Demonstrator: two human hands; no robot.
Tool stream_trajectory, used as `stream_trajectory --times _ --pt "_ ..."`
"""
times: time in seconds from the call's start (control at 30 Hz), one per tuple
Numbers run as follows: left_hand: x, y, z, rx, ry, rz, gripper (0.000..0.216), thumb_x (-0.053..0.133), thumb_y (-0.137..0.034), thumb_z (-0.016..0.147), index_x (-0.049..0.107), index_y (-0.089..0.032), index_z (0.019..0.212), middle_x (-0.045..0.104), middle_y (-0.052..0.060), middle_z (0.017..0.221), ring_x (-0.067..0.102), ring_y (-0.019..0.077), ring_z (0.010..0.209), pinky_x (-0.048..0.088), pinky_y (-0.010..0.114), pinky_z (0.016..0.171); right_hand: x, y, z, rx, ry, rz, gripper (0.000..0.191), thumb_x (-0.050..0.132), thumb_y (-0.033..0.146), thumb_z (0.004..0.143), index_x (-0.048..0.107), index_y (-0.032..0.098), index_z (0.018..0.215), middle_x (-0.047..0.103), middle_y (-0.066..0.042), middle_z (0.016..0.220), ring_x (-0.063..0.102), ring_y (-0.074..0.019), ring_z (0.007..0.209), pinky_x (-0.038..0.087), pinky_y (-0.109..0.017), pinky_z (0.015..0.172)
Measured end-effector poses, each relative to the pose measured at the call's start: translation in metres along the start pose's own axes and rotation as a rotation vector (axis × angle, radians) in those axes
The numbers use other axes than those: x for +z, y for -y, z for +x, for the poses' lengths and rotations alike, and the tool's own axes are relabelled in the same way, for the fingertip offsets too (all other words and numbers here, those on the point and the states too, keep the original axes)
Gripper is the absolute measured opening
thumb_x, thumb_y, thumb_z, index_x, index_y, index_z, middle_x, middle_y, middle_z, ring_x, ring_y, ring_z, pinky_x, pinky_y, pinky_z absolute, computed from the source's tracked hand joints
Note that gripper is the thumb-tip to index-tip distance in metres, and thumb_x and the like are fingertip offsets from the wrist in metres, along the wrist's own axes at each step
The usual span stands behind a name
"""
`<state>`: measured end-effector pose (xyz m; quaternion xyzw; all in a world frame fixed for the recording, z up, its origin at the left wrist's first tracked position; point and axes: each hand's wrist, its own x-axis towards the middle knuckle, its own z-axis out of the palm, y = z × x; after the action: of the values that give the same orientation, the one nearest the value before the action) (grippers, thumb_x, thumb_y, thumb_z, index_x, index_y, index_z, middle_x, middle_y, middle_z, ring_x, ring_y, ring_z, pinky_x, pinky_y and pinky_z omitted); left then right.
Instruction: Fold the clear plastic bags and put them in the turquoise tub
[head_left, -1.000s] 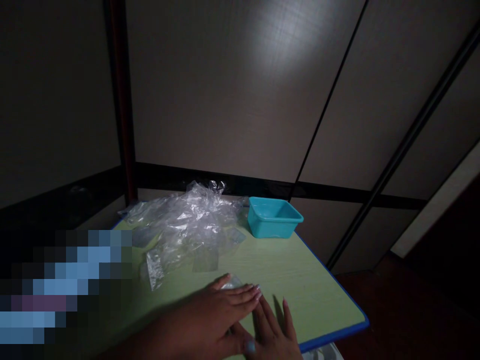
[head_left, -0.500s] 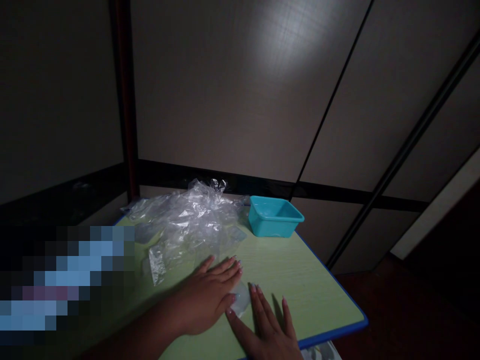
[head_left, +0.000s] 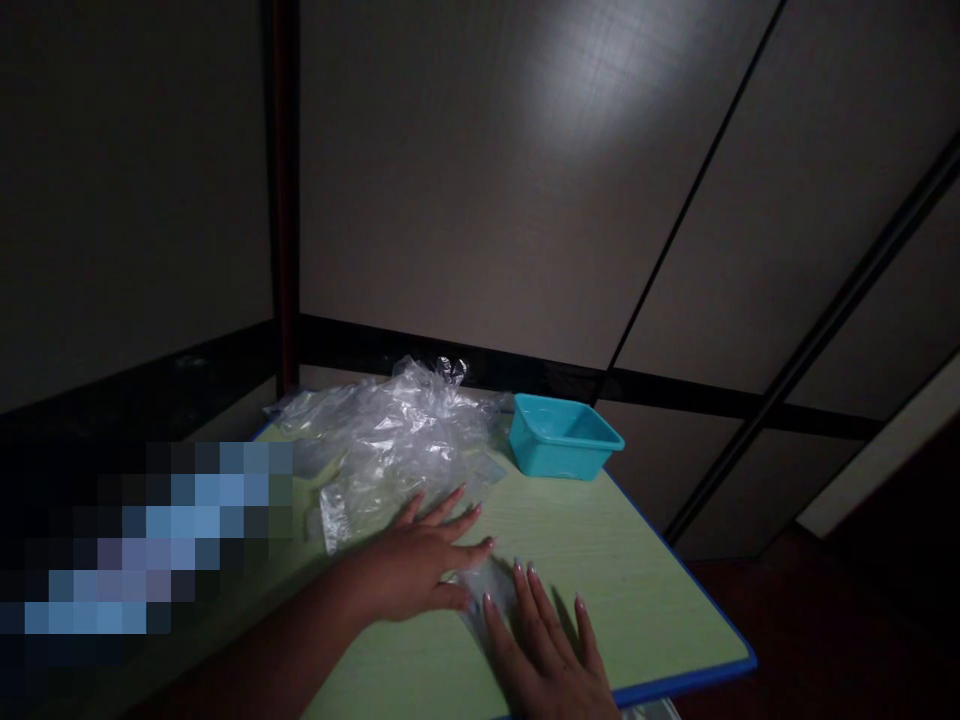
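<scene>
A small piece of clear plastic (head_left: pixel 489 588) lies on the pale green tabletop (head_left: pixel 630 580) between my two hands. My left hand (head_left: pixel 420 565) is spread, palm down, with its thumb at the left edge of this plastic. On the other side my right hand (head_left: pixel 546 650) rests with its fingers stretched out and its index finger over the plastic's right edge. Neither hand grips anything. Just beyond my left fingertips is a heap of crumpled clear plastic bags (head_left: pixel 409 430). The undersides of both hands are hidden.
A turquoise plastic basin (head_left: pixel 566 450) stands at the back right of the table, beside the bags. Behind the table rise dark panelled cabinet doors (head_left: pixel 480 180). A blue edge (head_left: pixel 690 685) runs round the tabletop. The lower left is pixelated.
My left hand's fingers have spread wider, and its thumb has moved apart from my right index finger. The whole view has shifted slightly, so things appear further right.
</scene>
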<state>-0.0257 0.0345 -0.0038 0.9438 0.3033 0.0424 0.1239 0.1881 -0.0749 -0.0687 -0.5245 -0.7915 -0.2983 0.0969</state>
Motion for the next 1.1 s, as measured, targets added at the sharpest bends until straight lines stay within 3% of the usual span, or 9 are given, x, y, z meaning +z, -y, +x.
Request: stream_trajectory --times 0.07,0.13,0.23,0.43,0.67,0.8,0.93,1.1 --pt "-0.001 0.001 0.000 -0.008 -0.001 -0.002 0.062 0.056 -0.048 0.085 0.024 -0.047 0.138 0.010 0.001 0.151 -0.003 0.0300 0.138 0.002 0.067 0.102 -0.001 -0.010 0.007 -0.103 0.048 0.086 0.063 0.046 0.039 0.090 0.012 0.039 0.144 0.038 -0.009 0.141 0.044 -0.0305 0.124 0.043 -0.055 0.091" --pt "-0.002 0.002 0.001 -0.020 0.001 -0.005 0.061 0.056 -0.048 0.086 0.025 -0.047 0.138 0.010 0.001 0.151 -0.004 0.0295 0.138 0.002 0.067 0.102 -0.003 -0.021 0.014 -0.203 0.110 0.203 0.078 0.048 0.063 0.081 0.012 0.035 0.145 0.031 -0.011 0.145 0.040 -0.0340 0.126 0.044 -0.055 0.091" --pt "-0.003 0.004 0.003 -0.040 0.028 -0.015 0.064 0.057 -0.053 0.083 0.025 -0.047 0.138 0.009 0.002 0.151 -0.005 0.0294 0.138 0.002 0.065 0.102 -0.002 -0.033 0.020 -0.263 0.195 0.338 0.095 0.044 0.077 0.072 0.009 0.029 0.146 0.020 -0.013 0.148 0.031 -0.0349 0.132 0.040 -0.054 0.096" --pt "-0.005 0.006 0.004 -0.045 0.053 -0.039 0.069 0.055 -0.063 0.079 0.024 -0.047 0.138 0.005 0.005 0.151 -0.007 0.0304 0.138 0.001 0.066 0.101 0.010 -0.037 0.013 -0.282 0.220 0.408 0.092 0.054 0.073 0.070 0.014 0.037 0.144 0.005 -0.012 0.151 0.022 -0.0378 0.134 0.032 -0.058 0.100" --pt "-0.006 0.005 0.004 -0.058 0.055 -0.012 0.077 0.063 -0.062 0.073 0.027 -0.043 0.138 0.005 0.008 0.151 -0.006 0.0328 0.137 -0.002 0.067 0.100 -0.004 -0.041 0.015 -0.323 0.290 0.500 0.094 0.061 0.067 0.069 0.014 0.037 0.144 -0.005 -0.012 0.151 0.014 -0.0388 0.135 0.027 -0.059 0.102" --pt "-0.012 -0.018 -0.001 0.050 -0.047 -0.034 0.066 0.050 -0.054 0.086 0.023 -0.035 0.143 0.006 0.006 0.152 -0.002 0.0282 0.139 0.001 0.063 0.105 -0.002 -0.034 0.016 -0.272 0.282 0.452 0.083 0.063 0.055 0.076 0.016 0.043 0.142 0.003 -0.013 0.150 0.019 -0.0388 0.134 0.029 -0.063 0.099" --pt "-0.013 -0.052 -0.007 0.252 0.023 -0.126 0.076 0.039 -0.061 0.088 0.013 -0.021 0.147 0.009 0.009 0.152 0.008 0.0264 0.139 0.004 0.053 0.111 -0.003 -0.030 0.019 -0.234 0.289 0.454 0.074 0.064 0.051 0.076 0.026 0.046 0.139 0.012 -0.008 0.150 0.026 -0.0383 0.132 0.026 -0.062 0.101" --pt "-0.006 -0.066 -0.009 0.160 0.083 -0.125 0.082 0.034 -0.063 0.088 0.013 -0.008 0.146 0.004 0.015 0.151 0.005 0.0277 0.139 0.011 0.045 0.113 -0.018 -0.032 0.026 -0.246 0.419 0.551 0.084 0.066 0.060 0.069 0.025 0.043 0.140 0.006 -0.012 0.149 0.018 -0.0411 0.133 0.020 -0.067 0.100"
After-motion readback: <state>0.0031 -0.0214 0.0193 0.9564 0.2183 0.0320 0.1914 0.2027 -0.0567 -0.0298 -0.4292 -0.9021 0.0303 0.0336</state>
